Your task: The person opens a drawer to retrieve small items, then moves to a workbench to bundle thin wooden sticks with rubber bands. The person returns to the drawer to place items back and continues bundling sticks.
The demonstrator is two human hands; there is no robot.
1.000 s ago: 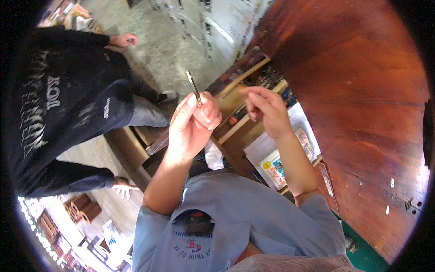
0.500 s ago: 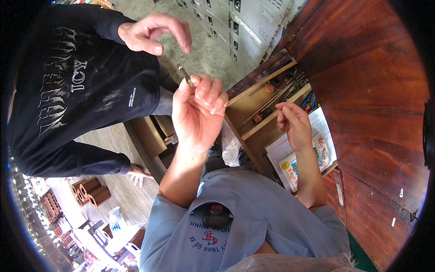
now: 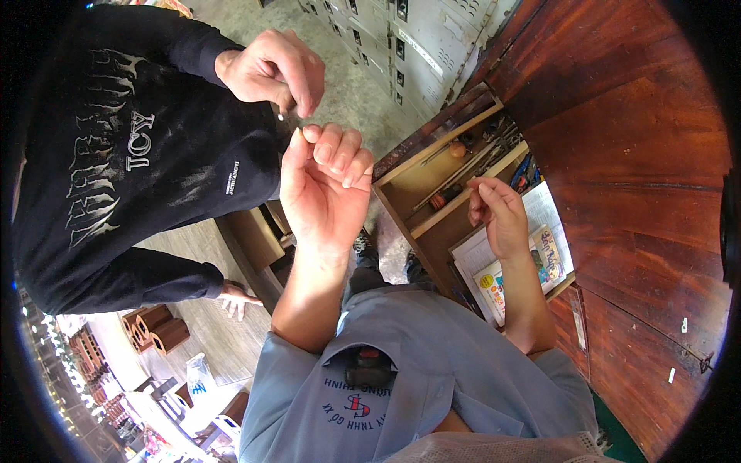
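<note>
My left hand point(image 3: 328, 181) is raised in the middle, palm toward me, with its fingers curled and thumb close to the index finger. A co-worker's hand point(image 3: 279, 71) reaches down to these fingertips. Between the two hands shows a small dark rod with a pale tip point(image 3: 281, 117), mostly covered by fingers. Whether my left fingers still grip it is hard to see. My right hand point(image 3: 500, 216) is held over an open drawer point(image 3: 432, 245), thumb and fingers pinched together. What is in that pinch, if anything, is too small to name.
Tools with a red-handled one point(image 3: 438, 202) lie in the drawer, beside papers and a colourful booklet point(image 3: 494, 289). A dark red wooden surface point(image 3: 617, 154) fills the right side. Grey metal lockers point(image 3: 432, 46) stand beyond. At left, brown wooden pieces point(image 3: 158, 328) sit on a table point(image 3: 204, 255).
The co-worker's hand has come down and closed around the rod's end at my left fingertips. My left hand has shifted slightly left. My right hand has barely moved.
</note>
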